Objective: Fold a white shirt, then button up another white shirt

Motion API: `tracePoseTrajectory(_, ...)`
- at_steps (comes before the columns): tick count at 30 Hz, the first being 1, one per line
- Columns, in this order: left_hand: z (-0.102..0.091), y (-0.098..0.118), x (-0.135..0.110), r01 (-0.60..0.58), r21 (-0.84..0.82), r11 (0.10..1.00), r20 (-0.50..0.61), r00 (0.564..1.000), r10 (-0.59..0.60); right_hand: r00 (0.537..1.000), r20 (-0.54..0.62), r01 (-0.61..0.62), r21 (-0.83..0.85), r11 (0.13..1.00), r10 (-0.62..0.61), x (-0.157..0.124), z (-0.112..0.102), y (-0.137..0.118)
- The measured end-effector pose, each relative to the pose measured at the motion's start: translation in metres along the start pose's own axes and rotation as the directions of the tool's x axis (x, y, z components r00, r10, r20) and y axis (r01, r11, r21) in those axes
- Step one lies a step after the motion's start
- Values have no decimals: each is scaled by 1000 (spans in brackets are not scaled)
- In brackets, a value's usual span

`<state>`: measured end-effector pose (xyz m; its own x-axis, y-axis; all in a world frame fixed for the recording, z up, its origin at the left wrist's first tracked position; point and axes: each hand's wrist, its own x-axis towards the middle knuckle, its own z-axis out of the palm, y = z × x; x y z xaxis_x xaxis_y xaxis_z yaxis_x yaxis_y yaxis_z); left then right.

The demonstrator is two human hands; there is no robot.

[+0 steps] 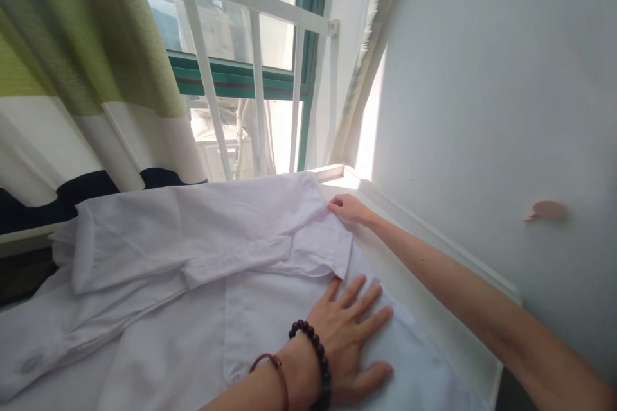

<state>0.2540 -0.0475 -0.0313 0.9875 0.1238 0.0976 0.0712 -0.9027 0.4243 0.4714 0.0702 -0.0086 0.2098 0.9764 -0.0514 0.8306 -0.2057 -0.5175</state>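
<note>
In the head view, the white shirt [159, 225] lies across the desk [389, 271] beneath the window, with a doubled band of cloth along its far side and its left end running out of the picture. My left hand [342, 331] is placed palm down on the near panel, fingers spread; this stance probably spreads the pressure and prevents the layer beneath from sliding. My right hand [351, 209] pinches the far right corner of the band between thumb and fingertips, presumably because a corner gives control of the edge without disturbing the middle. The hands are set near each other, likely so that one anchors while the other adjusts. Beyond the shirt stand a white railing [258, 77] and, to the left, a striped curtain [120, 58]; a pink hook [549, 210] is mounted on the right wall.
</note>
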Motion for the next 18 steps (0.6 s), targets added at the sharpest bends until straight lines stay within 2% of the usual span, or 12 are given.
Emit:
tracePoseTrajectory(10,-7,6,-3,-52,-8,999,13,999,52,1000,-11,12,-11,1000,-13,7,4,5)
tracePoseTrajectory(18,-10,3,-4,-70,59,996,11,998,69,994,-107,19,1,1000,-19,-13,12,5)
